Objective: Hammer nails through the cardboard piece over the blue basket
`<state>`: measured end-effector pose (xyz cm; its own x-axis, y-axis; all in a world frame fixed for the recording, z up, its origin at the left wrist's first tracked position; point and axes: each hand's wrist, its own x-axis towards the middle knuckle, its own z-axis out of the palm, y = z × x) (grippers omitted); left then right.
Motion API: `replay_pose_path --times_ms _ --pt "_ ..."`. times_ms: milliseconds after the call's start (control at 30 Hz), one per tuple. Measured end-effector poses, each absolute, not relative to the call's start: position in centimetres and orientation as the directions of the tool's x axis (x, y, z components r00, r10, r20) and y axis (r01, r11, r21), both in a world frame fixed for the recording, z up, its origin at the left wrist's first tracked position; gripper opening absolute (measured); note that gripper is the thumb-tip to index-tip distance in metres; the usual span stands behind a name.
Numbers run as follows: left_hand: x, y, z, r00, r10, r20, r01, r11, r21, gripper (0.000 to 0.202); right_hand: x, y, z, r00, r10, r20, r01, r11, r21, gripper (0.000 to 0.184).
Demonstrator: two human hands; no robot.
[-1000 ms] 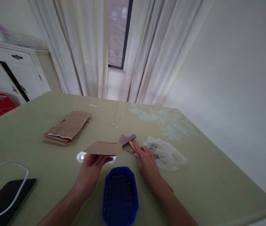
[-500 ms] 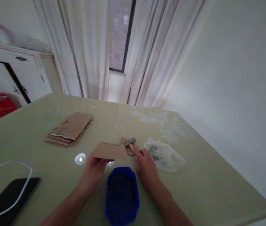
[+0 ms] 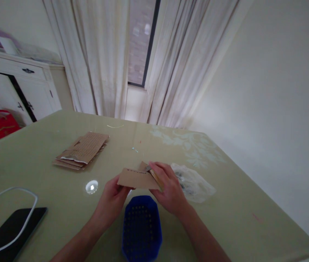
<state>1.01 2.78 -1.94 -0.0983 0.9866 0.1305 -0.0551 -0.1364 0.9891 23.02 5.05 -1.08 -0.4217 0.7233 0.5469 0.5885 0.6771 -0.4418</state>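
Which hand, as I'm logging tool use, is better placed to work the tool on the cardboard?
Probably right: the right hand holds the tool against the cardboard piece; the left hand grips that piece's left end.

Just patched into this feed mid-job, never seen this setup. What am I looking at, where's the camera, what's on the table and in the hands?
No machine: these are a person's bare hands, filmed by one head-worn camera looking forward and down. The left hand holds a brown cardboard piece with a row of holes. The right hand grips a tool with tan handle and grey tip at its right end. On the pale green table lie a blue perforated plastic basket nearest the person, a stack of brown perforated cardboard sheets at left, a clear plastic bag at right, and a black flat device under a white cable.
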Motion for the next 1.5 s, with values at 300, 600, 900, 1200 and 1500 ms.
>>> replay_pose_path --times_ms 300,600,900,1200,1500 --pt "0.6 2.6 -2.0 0.057 0.985 0.165 -0.01 -0.165 0.986 0.019 21.4 5.5 -1.4 -0.473 0.71 0.522 0.193 0.662 -0.725 0.047" --pt "1.2 2.0 -2.4 0.05 0.996 0.07 -0.041 -0.068 0.997 0.035 21.3 4.5 -2.5 -0.309 0.847 0.432 0.168 0.496 -0.852 0.034" --pt "0.8 2.4 -2.0 0.086 0.996 -0.027 -0.099 0.035 0.995 0.033 21.3 4.5 -2.5 -0.266 0.836 0.48 0.165 0.53 -0.832 0.03" --pt "0.5 2.6 -2.2 0.101 0.995 0.002 0.011 -0.003 1.0 0.033 21.4 4.4 -3.0 -0.212 0.818 0.535 0.111 0.564 -0.818 0.038" --pt "1.2 1.7 -2.7 0.076 0.996 0.052 -0.02 -0.05 0.999 0.019 21.5 3.7 -3.4 -0.159 0.833 0.53 0.129 0.55 -0.825 0.023"
